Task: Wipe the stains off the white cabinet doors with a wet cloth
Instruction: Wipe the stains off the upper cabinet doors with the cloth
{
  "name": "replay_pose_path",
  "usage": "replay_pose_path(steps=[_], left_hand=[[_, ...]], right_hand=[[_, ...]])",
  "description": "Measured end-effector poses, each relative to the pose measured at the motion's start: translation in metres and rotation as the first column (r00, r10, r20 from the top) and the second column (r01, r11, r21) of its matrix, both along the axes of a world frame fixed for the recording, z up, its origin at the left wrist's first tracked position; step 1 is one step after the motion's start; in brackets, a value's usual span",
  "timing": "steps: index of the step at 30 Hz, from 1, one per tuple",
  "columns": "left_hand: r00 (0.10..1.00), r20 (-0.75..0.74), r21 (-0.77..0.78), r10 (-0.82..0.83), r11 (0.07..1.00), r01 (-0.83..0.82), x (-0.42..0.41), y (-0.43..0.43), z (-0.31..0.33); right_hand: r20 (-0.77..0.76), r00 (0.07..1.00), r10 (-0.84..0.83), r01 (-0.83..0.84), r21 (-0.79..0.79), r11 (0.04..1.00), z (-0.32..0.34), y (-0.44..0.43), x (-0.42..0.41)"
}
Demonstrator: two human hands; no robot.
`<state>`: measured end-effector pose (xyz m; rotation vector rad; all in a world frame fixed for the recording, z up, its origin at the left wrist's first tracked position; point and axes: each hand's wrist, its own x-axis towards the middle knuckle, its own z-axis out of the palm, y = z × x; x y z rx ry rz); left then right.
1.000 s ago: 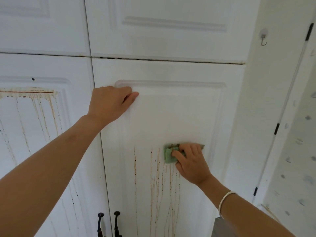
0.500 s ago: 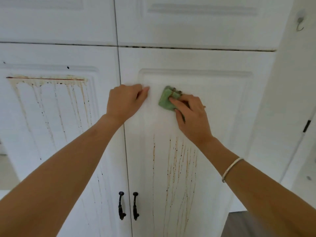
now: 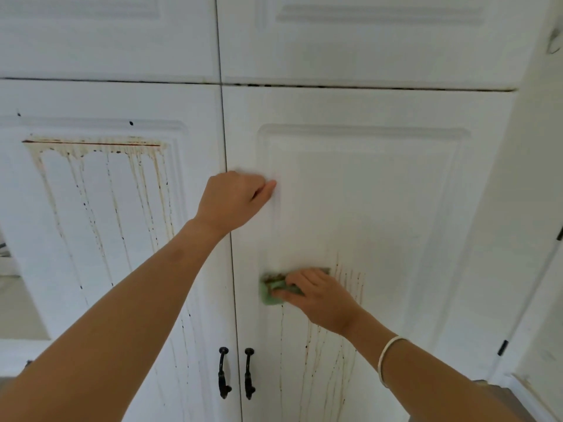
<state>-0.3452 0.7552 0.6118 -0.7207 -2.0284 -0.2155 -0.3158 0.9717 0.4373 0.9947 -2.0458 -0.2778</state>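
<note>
Two tall white cabinet doors face me. The right door is clean on its upper panel, with brown drip streaks lower down. My right hand presses a folded green cloth, soiled brown along its top, flat against that door at the top of the streaks. My left hand, fingers curled and holding nothing, rests against the right door's left edge, higher up. The left door carries a brown line with long drips running down its panel.
Two black handles hang side by side near the doors' lower meeting edge. Upper cabinet doors sit above. At the right are a white side panel, a wall hook and a door with black hinges.
My right hand has carried the cloth down from the upper panel beside my left hand to the top of the streaks lower on the right door. My left hand stays in place.
</note>
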Motion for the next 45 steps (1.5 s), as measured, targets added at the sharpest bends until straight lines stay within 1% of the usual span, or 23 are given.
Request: replay_pose_path(steps=[2, 3, 4, 6, 8, 10, 12, 14, 16, 18, 20, 22, 24, 26, 27, 30, 31, 33, 35, 38, 40, 41, 45], left_hand=[[1.000, -0.005, 0.004, 0.002, 1.000, -0.002, 0.002, 0.001, 0.000], [1.000, -0.006, 0.004, 0.007, 1.000, -0.007, 0.002, 0.002, 0.001], [1.000, -0.005, 0.007, 0.013, 1.000, -0.013, 0.002, 0.002, 0.001], [0.999, -0.020, 0.013, 0.027, 1.000, -0.027, 0.001, 0.004, 0.000], [0.999, -0.033, 0.025, 0.042, 0.999, -0.041, 0.000, 0.003, -0.003], [0.997, -0.057, 0.038, 0.052, 0.998, -0.050, -0.002, 0.005, -0.006], [0.994, -0.087, 0.041, 0.061, 0.998, -0.057, -0.003, 0.005, -0.007], [0.993, -0.098, 0.041, 0.066, 0.997, -0.063, -0.004, 0.006, -0.008], [0.993, -0.101, 0.048, 0.068, 0.997, -0.063, -0.004, 0.007, -0.009], [0.992, -0.101, 0.050, 0.070, 0.997, -0.065, -0.005, 0.007, -0.010], [0.993, -0.099, 0.044, 0.068, 0.997, -0.064, -0.006, 0.006, -0.009], [0.995, -0.086, 0.040, 0.059, 0.998, -0.055, -0.006, 0.006, -0.008], [0.995, -0.079, 0.041, 0.054, 0.998, -0.051, -0.004, 0.006, -0.008], [0.995, -0.083, 0.041, 0.061, 0.997, -0.058, -0.004, 0.005, -0.009], [0.995, -0.079, 0.040, 0.061, 0.998, -0.058, -0.004, 0.006, -0.009], [0.993, -0.094, 0.047, 0.072, 0.997, -0.068, -0.004, 0.006, -0.010], [0.993, -0.101, 0.047, 0.067, 0.997, -0.063, -0.003, 0.007, -0.010], [0.993, -0.105, 0.045, 0.058, 0.998, -0.053, -0.001, 0.008, -0.012], [0.993, -0.101, 0.022, 0.062, 0.998, -0.060, 0.001, 0.008, -0.014], [0.989, -0.128, -0.123, 0.075, 0.988, -0.091, 0.001, 0.002, -0.030], [0.992, -0.120, -0.217, 0.046, 0.974, -0.071, 0.000, 0.001, -0.050], [0.994, -0.101, -0.236, 0.037, 0.970, -0.060, 0.001, 0.001, -0.057], [0.998, -0.039, -0.205, 0.056, 0.977, -0.063, 0.004, 0.005, -0.062]], right_hand=[[-0.001, 1.000, -0.003, 0.003, 0.048, 0.999, 0.008, 0.001, 0.005], [-0.014, 1.000, -0.003, 0.003, 0.046, 0.999, 0.017, 0.001, 0.007], [-0.040, 0.999, -0.009, 0.009, 0.000, 1.000, 0.028, 0.000, 0.009], [-0.118, 0.991, -0.062, 0.035, -0.214, 0.976, 0.059, 0.001, 0.012], [-0.175, 0.977, -0.124, 0.035, -0.440, 0.897, 0.093, 0.001, 0.013], [-0.220, 0.958, -0.184, 0.026, -0.572, 0.820, 0.120, 0.010, 0.015], [-0.263, 0.940, -0.219, 0.007, -0.624, 0.781, 0.130, 0.021, 0.015], [-0.287, 0.933, -0.218, 0.009, -0.585, 0.811, 0.116, 0.031, 0.015], [-0.276, 0.940, -0.200, 0.060, -0.445, 0.893, 0.084, 0.040, 0.014], [-0.207, 0.963, -0.170, 0.113, -0.260, 0.959, 0.046, 0.053, 0.017], [-0.106, 0.984, -0.143, 0.132, -0.104, 0.986, 0.012, 0.068, 0.023], [0.000, 0.990, -0.140, 0.140, 0.010, 0.990, -0.009, 0.077, 0.028], [0.066, 0.988, -0.137, 0.133, 0.068, 0.989, -0.013, 0.079, 0.033], [0.026, 0.992, -0.124, 0.123, 0.046, 0.991, 0.001, 0.078, 0.034], [-0.018, 0.991, -0.135, 0.135, -0.009, 0.991, 0.011, 0.079, 0.035], [-0.185, 0.955, -0.231, 0.179, -0.263, 0.948, 0.053, 0.082, 0.032], [-0.208, 0.942, -0.262, 0.183, -0.335, 0.924, 0.063, 0.083, 0.030], [-0.205, 0.933, -0.295, 0.178, -0.450, 0.875, 0.068, 0.084, 0.027], [-0.194, 0.931, -0.309, 0.171, -0.515, 0.840, 0.056, 0.084, 0.025], [-0.180, 0.930, -0.319, 0.187, -0.516, 0.836, 0.022, 0.084, 0.024], [-0.141, 0.936, -0.323, 0.214, -0.502, 0.838, -0.002, 0.085, 0.027], [-0.104, 0.943, -0.317, 0.228, -0.492, 0.840, -0.014, 0.086, 0.031], [0.093, 0.942, -0.323, 0.333, -0.381, 0.862, -0.064, 0.086, 0.052]])
